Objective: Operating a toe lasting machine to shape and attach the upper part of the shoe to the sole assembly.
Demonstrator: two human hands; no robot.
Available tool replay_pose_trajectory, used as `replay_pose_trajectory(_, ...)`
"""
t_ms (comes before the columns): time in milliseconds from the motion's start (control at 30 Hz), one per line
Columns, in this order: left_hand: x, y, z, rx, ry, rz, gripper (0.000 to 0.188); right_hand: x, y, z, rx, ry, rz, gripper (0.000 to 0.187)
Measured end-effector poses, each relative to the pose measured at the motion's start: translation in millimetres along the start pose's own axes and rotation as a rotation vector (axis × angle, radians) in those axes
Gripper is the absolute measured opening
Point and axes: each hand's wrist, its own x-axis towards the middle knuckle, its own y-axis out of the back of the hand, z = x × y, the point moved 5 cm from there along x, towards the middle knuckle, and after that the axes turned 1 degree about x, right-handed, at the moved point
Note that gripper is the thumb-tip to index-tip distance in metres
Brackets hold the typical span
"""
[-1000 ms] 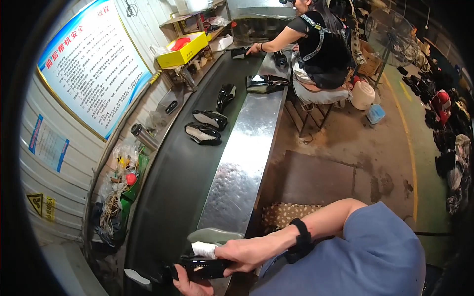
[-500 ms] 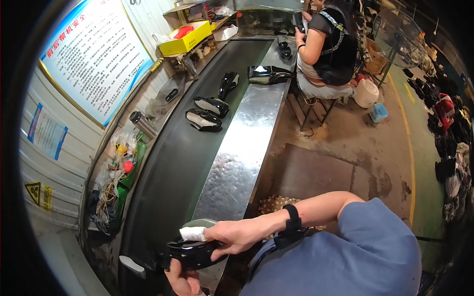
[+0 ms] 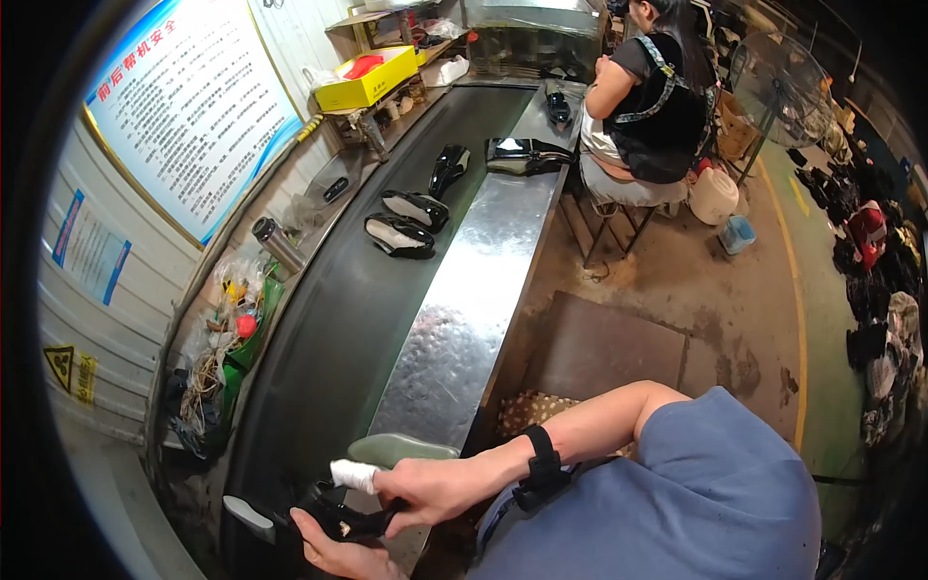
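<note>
A glossy black shoe [image 3: 350,523] is held low over the near end of the bench, with a small pale patch on its side. Under and beside it my left hand [image 3: 340,555] grips with the thumb up along its edge. From the right, my right hand [image 3: 433,491] is closed on its other side, one finger wrapped in white [image 3: 355,476]. Just beyond my right wrist lies a grey-green sole-shaped piece [image 3: 404,449], partly covered by my hand. To the left of my left hand, another item with a pale grey sole [image 3: 249,514] rests on the dark belt.
Black shoes [image 3: 416,208] lie on the dark belt [image 3: 324,319]; another pair [image 3: 527,155] is on the metal strip [image 3: 454,324]. A seated co-worker [image 3: 657,116] is at the far right side. A steel flask [image 3: 277,244] and yellow box [image 3: 365,79] stand along the left.
Both my hands have moved slightly left and down with the shoe, which has turned. More of the grey-green piece shows. The co-worker's hands have gone out of sight.
</note>
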Motion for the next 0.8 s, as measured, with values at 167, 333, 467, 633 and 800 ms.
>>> replay_pose_trajectory(167, 1.4, -17.1, -28.6, 0.605, -0.44, -0.254, 0.052, 0.9, 4.0, 14.4, 0.648, -0.271, 0.108, 0.044)
replay_pose_trajectory(333, 15.4, -32.6, -39.5, 0.017, 0.215, -0.331, 0.069, -4.6, 20.3, 22.9, 0.905, -0.464, 0.285, 0.05)
replay_pose_trajectory(467, 13.4, -7.7, -48.3, -0.231, 0.446, -0.455, 0.053, -2.1, 27.3, 28.6, 0.977, -0.545, 0.287, 0.054)
replay_pose_trajectory(633, 4.2, -3.8, -39.6, 0.042, 0.097, -0.535, 0.018, -2.5, 27.9, 33.1, 0.959, -0.518, 0.273, 0.046)
replay_pose_trajectory(800, 8.8, -8.9, -44.2, 0.261, 0.007, -0.648, 0.015, -5.8, 40.3, 37.2, 0.872, -0.597, 0.328, 0.048)
